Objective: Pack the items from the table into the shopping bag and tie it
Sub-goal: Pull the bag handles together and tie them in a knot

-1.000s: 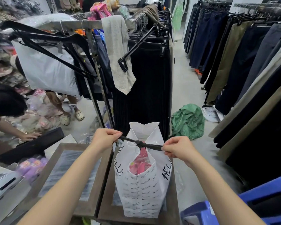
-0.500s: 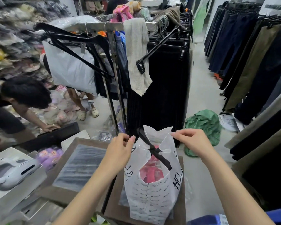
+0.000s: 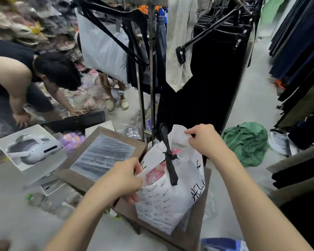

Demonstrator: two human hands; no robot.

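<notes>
A white printed shopping bag (image 3: pixel 167 205) stands on a small brown table (image 3: pixel 194 230) in front of me. Its black ribbon (image 3: pixel 169 156) is knotted across the mouth, with loose ends hanging. Pink items (image 3: pixel 156 173) show through the opening. My left hand (image 3: pixel 121 180) grips the bag's near left rim. My right hand (image 3: pixel 205 140) pinches the far right corner of the rim. Both hands are off the ribbon.
A second brown framed table (image 3: pixel 101 156) sits to the left, beside a white box picturing a headset (image 3: pixel 31 147). A person (image 3: pixel 25 82) crouches at far left. A clothes rack (image 3: pixel 152 69) stands right behind the bag. A green bundle (image 3: pixel 246 142) lies on the floor at right.
Both hands have let go of the ribbon ends after pulling the knot tight and now hold the bag's rim. The view has shifted left and down.
</notes>
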